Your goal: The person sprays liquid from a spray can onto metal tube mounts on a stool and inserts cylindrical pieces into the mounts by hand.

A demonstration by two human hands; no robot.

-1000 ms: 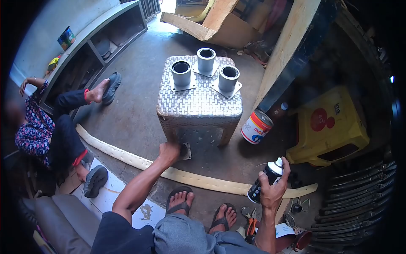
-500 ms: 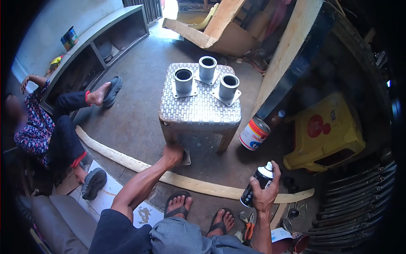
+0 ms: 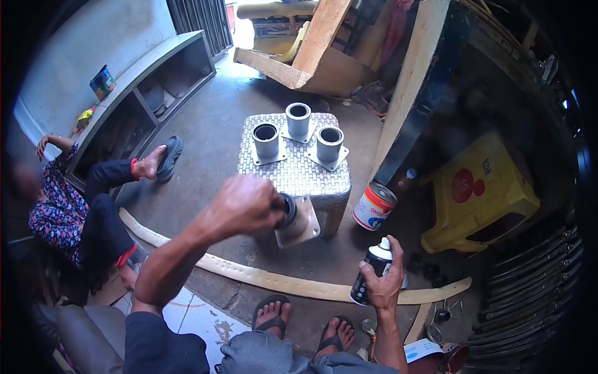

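Note:
My left hand [image 3: 249, 206] is wrapped round the dark tube end of a metal flanged piece [image 3: 302, 225], held in the air before the stool's near edge, its square plate facing right. In my right hand [image 3: 383, 280] is a black spray can [image 3: 369, 277] with a white top, held upright with a slight tilt, my index finger at its nozzle. Three silver flanged tubes, one at the left [image 3: 267, 142], one at the back [image 3: 298, 121] and one at the right [image 3: 328, 146], stand on the woven-pattern stool [image 3: 299, 181].
Another person [image 3: 59, 215] sits at the left, legs stretched toward the middle. A long pale strip [image 3: 280, 280] crosses the floor before my feet. Right of the stool are a red and white tin [image 3: 374, 207] and a yellow plastic stool [image 3: 486, 193]. Wooden furniture [image 3: 336, 62] stands behind.
My left hand has risen from the floor beside the stool with the flanged piece in it. My right hand has moved slightly left with the can. The view has tilted up.

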